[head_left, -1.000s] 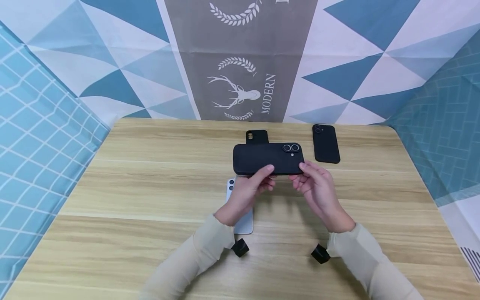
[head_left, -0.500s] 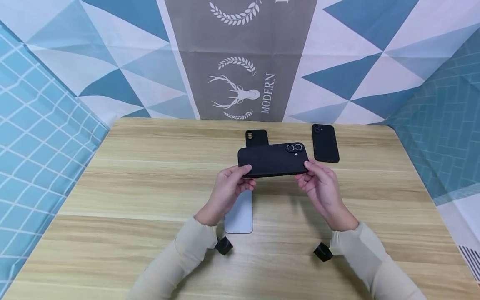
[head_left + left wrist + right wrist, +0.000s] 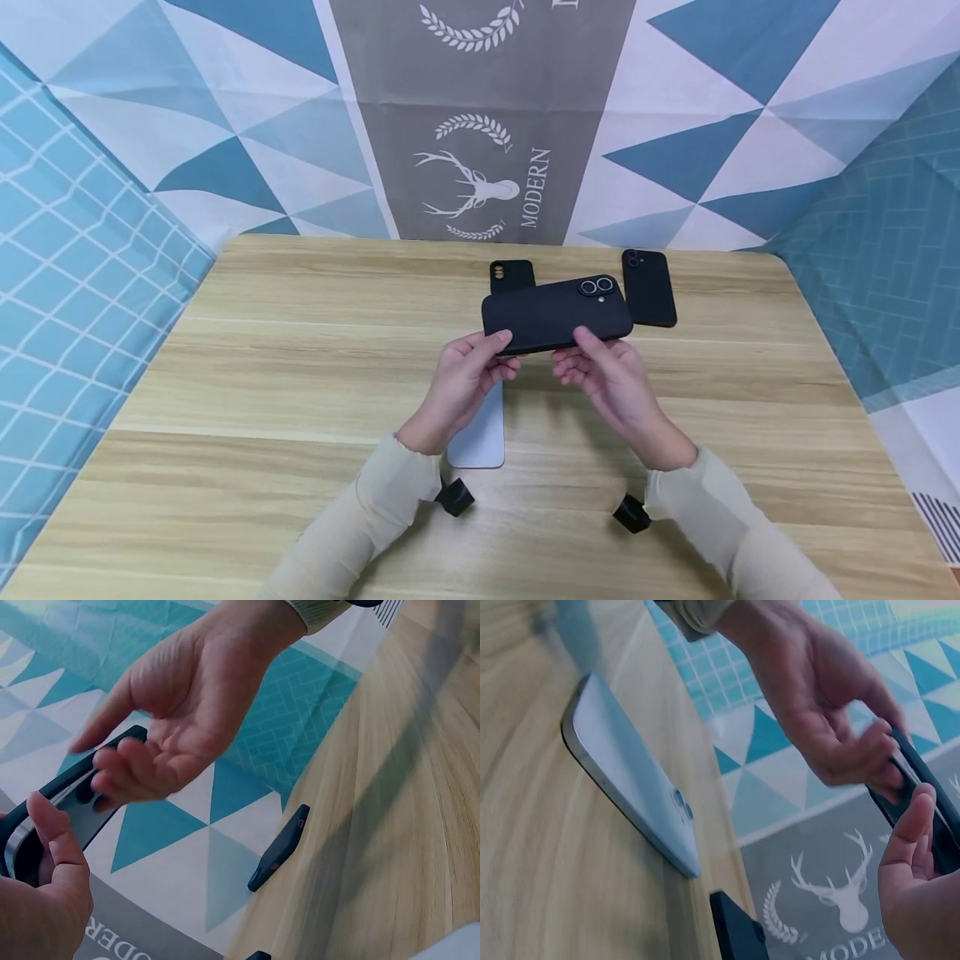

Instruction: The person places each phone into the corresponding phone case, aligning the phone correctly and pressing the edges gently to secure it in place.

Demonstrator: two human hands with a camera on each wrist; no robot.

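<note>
A phone in a black case (image 3: 555,313) is held in the air, camera side toward the head view, its right end tilted up. My left hand (image 3: 471,373) pinches its lower left corner, thumb on the back. Along the lower edge, right of the middle, my right hand (image 3: 611,383) grips it with the thumb on the back and fingers curled below. The left wrist view shows a silvery rim along the cased phone (image 3: 64,780); whether the case sits fully on cannot be told. A white phone (image 3: 478,437) lies on the table, partly behind my left hand.
On the wooden table (image 3: 262,375) a black phone case (image 3: 512,275) lies at the back, partly covered by the held phone. A black phone or case (image 3: 649,288) lies further right. Patterned cloth (image 3: 480,75) hangs behind the table.
My left hand has shifted from the middle of the cased phone to its left corner. My right hand has slid left along the lower edge, and the phone's right end has risen.
</note>
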